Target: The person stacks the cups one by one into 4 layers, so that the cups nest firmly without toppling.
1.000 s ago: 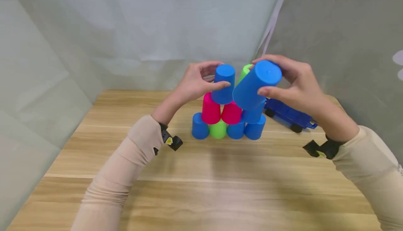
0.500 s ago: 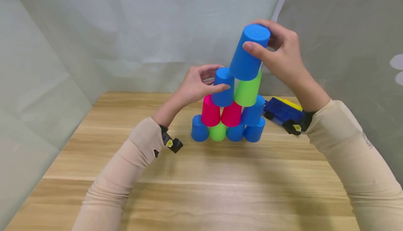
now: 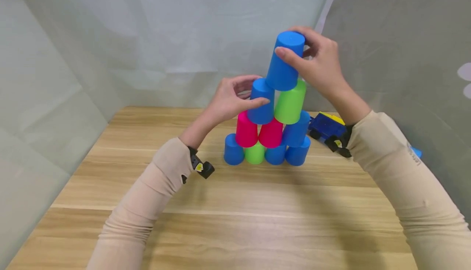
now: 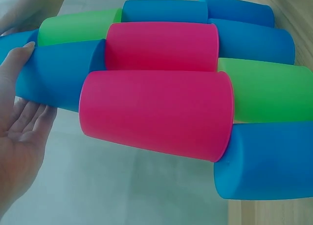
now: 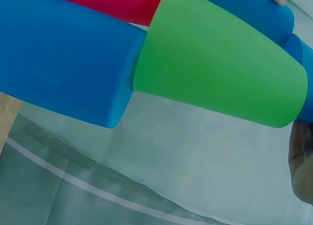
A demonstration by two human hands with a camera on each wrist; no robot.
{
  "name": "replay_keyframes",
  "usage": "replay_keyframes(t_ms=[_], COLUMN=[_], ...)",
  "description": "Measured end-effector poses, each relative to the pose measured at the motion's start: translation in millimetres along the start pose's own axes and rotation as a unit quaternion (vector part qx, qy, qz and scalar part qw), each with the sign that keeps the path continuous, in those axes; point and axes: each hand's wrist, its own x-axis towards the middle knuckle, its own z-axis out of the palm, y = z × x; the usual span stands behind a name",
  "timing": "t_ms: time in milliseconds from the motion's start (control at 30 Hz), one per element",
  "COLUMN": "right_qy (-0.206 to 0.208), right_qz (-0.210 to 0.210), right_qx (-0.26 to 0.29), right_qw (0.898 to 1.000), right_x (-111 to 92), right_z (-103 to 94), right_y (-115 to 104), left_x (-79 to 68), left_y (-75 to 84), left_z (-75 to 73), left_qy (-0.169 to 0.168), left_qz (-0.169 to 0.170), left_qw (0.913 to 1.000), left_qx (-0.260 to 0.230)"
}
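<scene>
Upside-down plastic cups stand in a stepped pyramid on the wooden table [image 3: 235, 229]. In the head view my right hand [image 3: 321, 63] grips the topmost blue cup [image 3: 285, 63], thumb in front. That cup sits across the blue cup [image 3: 260, 102] and the green cup [image 3: 290, 102] of the row below. My left hand [image 3: 233, 98] holds that lower blue cup from the left, thumb across its front. Beneath are two pink cups [image 3: 247, 129] and a blue cup [image 3: 296, 129]. The bottom row has several blue cups [image 3: 233, 149] and a green cup [image 3: 254, 153].
A blue toy vehicle with a yellow top [image 3: 327, 127] stands right of the pyramid, partly behind my right wrist. A small blue object [image 3: 416, 152] peeks out past my right sleeve. Pale cloth [image 3: 165, 37] hangs behind the table.
My right hand has lifted its blue cup up and then brought it left over the pyramid's upper pair, tilting it more upright. My left hand has stayed at its cup.
</scene>
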Motion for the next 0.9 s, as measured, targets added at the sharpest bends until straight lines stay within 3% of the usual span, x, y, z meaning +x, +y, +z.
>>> replay_keyframes(t_ms=[200,500,633,767,900], right_qy=[-0.019,-0.040,-0.056,-0.081,-0.091], right_qz=[0.036,0.044,0.058,0.075,0.052], right_qx=[0.002,0.013,0.015,0.021,0.042], right_qw=[0.999,0.998,0.997,0.994,0.994], right_x=[2,8,8,3,-14], right_z=[3.4,7.8,8.2,7.7,5.9], right_y=[-2,-5,-5,-2,8], left_x=[-0.4,2.0,3.5,2.8,-9.4], left_y=[-0.9,-5.1,-4.7,-5.8,-9.2], left_z=[-0.1,-2.8,-5.2,-8.3,-11.5], left_qy=[0.011,0.021,0.003,-0.021,-0.007], left_qz=[-0.002,0.020,0.058,0.088,0.097], left_qw=[0.9999,0.9995,0.9941,0.9785,0.9609], left_qx=[0.003,0.016,0.091,0.186,0.259])
